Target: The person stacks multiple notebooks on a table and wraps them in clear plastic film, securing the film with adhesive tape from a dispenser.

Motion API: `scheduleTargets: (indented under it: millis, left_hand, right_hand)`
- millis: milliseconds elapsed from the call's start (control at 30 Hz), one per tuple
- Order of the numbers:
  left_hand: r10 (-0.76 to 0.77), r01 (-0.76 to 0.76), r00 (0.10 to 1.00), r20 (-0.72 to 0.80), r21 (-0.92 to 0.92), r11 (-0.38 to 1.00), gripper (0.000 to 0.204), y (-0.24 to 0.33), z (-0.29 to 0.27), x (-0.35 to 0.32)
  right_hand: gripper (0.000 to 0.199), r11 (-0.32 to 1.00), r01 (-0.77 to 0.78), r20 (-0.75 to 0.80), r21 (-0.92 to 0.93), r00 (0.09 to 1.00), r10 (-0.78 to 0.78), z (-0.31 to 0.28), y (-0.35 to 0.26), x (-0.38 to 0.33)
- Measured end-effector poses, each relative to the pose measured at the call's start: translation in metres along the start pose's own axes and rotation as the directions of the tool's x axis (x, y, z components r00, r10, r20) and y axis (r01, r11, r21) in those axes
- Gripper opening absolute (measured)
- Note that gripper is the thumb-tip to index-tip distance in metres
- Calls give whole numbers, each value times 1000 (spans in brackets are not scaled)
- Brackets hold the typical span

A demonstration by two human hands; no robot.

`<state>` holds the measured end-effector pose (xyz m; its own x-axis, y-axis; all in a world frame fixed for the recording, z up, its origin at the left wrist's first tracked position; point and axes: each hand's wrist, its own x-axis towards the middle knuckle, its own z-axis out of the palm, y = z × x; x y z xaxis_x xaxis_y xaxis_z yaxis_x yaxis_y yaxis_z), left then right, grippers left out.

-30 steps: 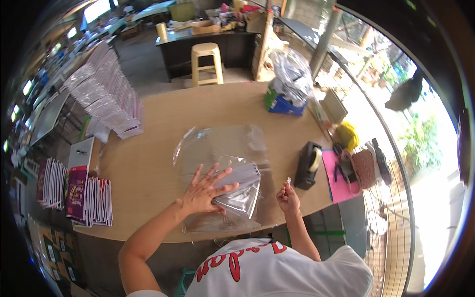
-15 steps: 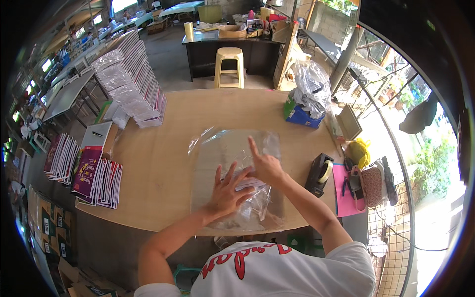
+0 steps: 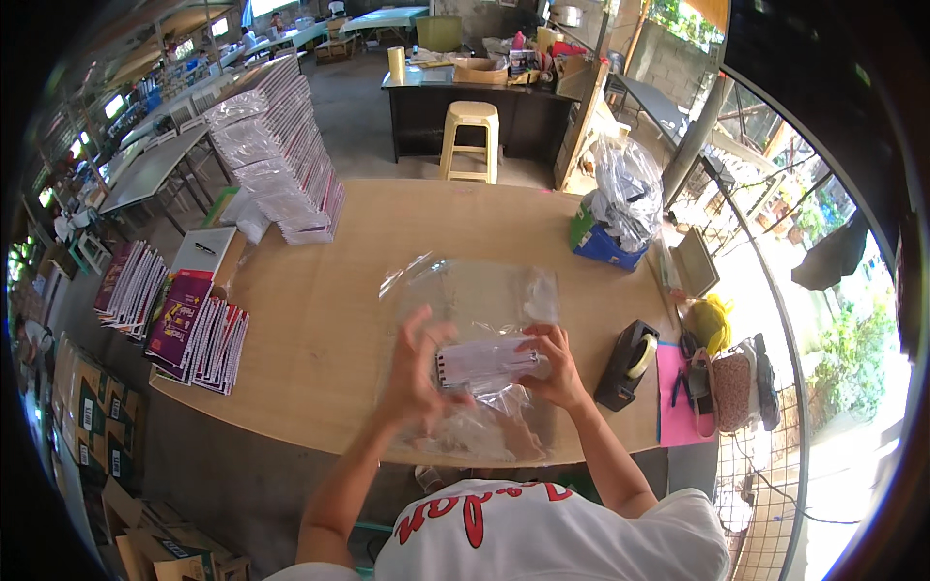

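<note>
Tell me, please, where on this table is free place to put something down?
Bare wood lies between the spiral notebooks at left and the clear plastic sheets, and behind the sheets toward the far table edge. The right end is crowded: tape dispenser, blue box, pink paper.

Views: just one, head-worn fisheye, left cam of a side-by-side pair.
Position: right above the wooden table (image 3: 320,329), up at head height.
Facing: steeply down and forward, own white shirt (image 3: 552,533) along the bottom edge.
Closeness: pretty near the left hand (image 3: 417,373) and right hand (image 3: 554,366), both about mid-frame.
Reach: super wide, yellow stool (image 3: 471,138) and dark desk (image 3: 484,102) up top.
Distortion: table edges bowed, black rim round the corners.
Overlap: nothing to share, single view.
</note>
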<state>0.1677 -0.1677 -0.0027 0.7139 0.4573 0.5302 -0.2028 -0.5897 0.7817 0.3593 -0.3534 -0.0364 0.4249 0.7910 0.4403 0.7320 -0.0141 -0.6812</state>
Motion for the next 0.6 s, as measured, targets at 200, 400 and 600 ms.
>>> scheduleTargets:
  millis: [200,400,600]
  left_hand:
    - [-162,159,986,-22,379,912,39,-34,49,-32]
    - [-231,228,973,3,140,963,13,-55,38,-11]
    - [-265,268,946,-186,-11,963,58,-33,51,-13]
  right_hand:
    - [27,984,-46,-133,173,989,70,9,10,5]
    - [19,856,-235,-92,461,946,310,25,35,1]
    - [17,916,-236,-95,323,955,280,20,47,12]
